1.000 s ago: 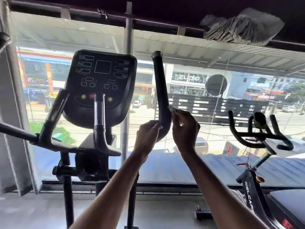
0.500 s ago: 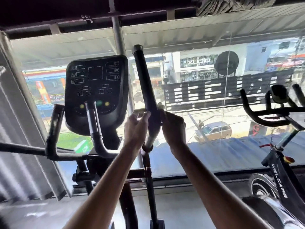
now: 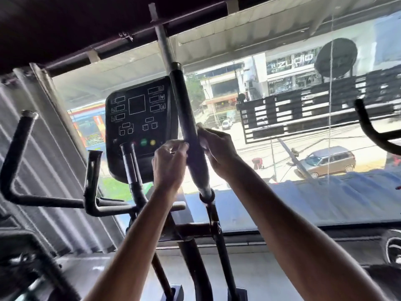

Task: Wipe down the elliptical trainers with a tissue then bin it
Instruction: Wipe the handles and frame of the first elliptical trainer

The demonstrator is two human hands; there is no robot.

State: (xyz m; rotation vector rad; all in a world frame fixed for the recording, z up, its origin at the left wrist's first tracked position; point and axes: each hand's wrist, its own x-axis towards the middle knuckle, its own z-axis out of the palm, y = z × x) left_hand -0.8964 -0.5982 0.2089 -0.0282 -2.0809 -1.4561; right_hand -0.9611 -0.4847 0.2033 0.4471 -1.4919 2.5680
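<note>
- A black console (image 3: 138,118) with white-outlined panels and a green and a yellow dot low on its face is seen at the middle of the elliptical trainer.
- A long black padded handle (image 3: 184,109) is seen just right of the console, crossing its right edge. It leans slightly, with its capped top above the console and its ringed base below and to the right.
- The padding looks smooth and dull, with a faint sheen along its length.
- A small pale tissue (image 3: 199,127) is seen right of the console, on the handle's right side at about the height of the console's buttons. Only a crumpled corner of it shows.
- The tissue is pinched by the right hand (image 3: 219,148), whose fingers are curled toward the handle. The corner sticks out past the fingertips (image 3: 208,131) and touches the padding; the rest is hidden under them.
- The left hand (image 3: 169,161) is held below the console's lower right corner, on the handle's left side, opposite the right hand.
- Its fingers are curled, and their tips meet the padding. It cannot be told whether the handle or anything else is held by them.
- The handle is thus flanked by both hands, with the tissue on the side away from the console.
</note>
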